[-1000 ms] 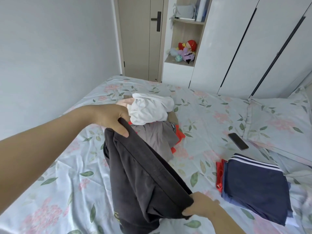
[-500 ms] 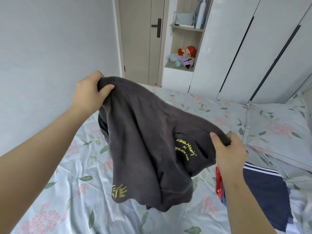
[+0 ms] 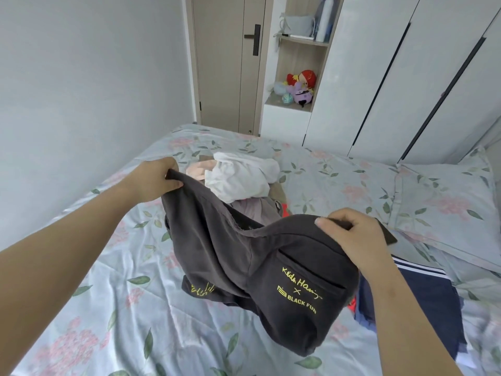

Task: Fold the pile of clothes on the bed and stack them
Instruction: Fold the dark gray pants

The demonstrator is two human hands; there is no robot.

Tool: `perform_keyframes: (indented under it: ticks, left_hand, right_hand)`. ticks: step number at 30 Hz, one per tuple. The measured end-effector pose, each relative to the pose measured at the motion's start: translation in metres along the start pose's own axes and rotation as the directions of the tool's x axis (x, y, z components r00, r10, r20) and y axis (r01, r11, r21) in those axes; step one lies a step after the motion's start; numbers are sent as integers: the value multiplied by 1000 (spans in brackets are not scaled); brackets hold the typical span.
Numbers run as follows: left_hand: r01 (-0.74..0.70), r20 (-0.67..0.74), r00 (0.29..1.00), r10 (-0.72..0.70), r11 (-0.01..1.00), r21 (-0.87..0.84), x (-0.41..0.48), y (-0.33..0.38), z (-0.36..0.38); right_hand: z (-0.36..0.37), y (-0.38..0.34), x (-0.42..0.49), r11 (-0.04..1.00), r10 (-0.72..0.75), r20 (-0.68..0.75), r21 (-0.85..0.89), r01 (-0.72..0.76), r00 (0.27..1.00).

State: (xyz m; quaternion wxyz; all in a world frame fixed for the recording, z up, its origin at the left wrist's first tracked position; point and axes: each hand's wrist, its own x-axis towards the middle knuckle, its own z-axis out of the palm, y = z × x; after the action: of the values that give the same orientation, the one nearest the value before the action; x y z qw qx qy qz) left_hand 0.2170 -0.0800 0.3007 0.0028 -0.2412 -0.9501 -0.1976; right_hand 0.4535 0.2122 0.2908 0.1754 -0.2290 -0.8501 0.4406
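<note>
My right hand [image 3: 357,237] is at the lower right of the frame, fingers curled over one end of the waistband of the dark grey shorts [image 3: 244,261]. The shorts hang in the middle of the frame, stretched between both my hands above the bed [image 3: 108,294]. They sag in the middle, and their lower left hem seems to brush the flowered sheet. Yellow lettering shows under a slit pocket on the side near my right hand, and a small yellow drawing sits on the hem at the lower left.

Just past my right forearm lies a folded navy garment [image 3: 423,302] with white stripes along its top edge. A bit of red cloth [image 3: 352,303] peeks out at its left side.

Further up and to the left, my left hand [image 3: 154,180] pinches the other end of the waistband between thumb and fingers. Behind the shorts sits the unfolded pile, with a crumpled white garment [image 3: 241,176] on top and pink, grey and red pieces under it. A pillow [image 3: 444,202] lies at the right edge. Past the bed are a door [image 3: 230,63], a shelf with soft toys [image 3: 301,85] and a white wardrobe [image 3: 379,77].

Half a second ago I held the shorts higher, hiding the pile. Now both hands are lower and the pile shows above the waistband.
</note>
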Motion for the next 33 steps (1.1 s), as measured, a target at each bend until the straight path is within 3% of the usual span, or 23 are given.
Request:
perform_keyframes:
  ticks: [2, 5, 8, 11, 15, 18, 20, 23, 27, 30, 33]
  left_hand:
    - [-30, 65, 998, 23, 993, 114, 0, -4, 0]
    - [-157, 231, 967, 105, 962, 222, -6, -15, 6]
    - [-332, 510, 846, 156, 903, 273, -20, -17, 27]
    - [-424, 698, 715, 48, 823, 379, -35, -20, 59]
    - [-396, 757, 639, -134, 786, 474, -50, -31, 90]
    - [-340, 721, 674, -161, 798, 497, -55, -37, 100]
    - [-257, 634, 757, -156, 821, 509, -53, -39, 97]
    - [-83, 440, 879, -185, 848, 523, -43, -40, 85]
    - [44, 240, 950, -202, 843, 536, -34, -33, 60]
    - [176, 3, 982, -187, 926, 335, -26, -24, 37]
    - [232, -204, 954, -220, 972, 33, -13, -12, 7]
  right_hand:
    - [0, 8, 3, 958, 82, 139, -283, -40, 987]
    - [8, 34, 0, 719, 316, 259, -693, -52, 913]
    - [38, 81, -26, 634, 548, 393, -771, -61, 738]
    - [69, 126, -63, 584, 682, 452, -810, -57, 575]
    - [73, 141, -87, 508, 728, 337, -849, -141, 597]
    - [73, 152, -85, 581, 725, 342, -770, -264, 598]
    - [75, 154, -82, 622, 712, 311, -695, -361, 630]
    - [75, 147, -76, 688, 634, 153, -559, -462, 758]
    - [64, 111, -57, 785, 359, -41, -527, -325, 932]
    - [51, 79, -31, 881, 225, -203, -376, -288, 953]
    - [36, 46, -2, 956, 139, -314, -206, -210, 939]
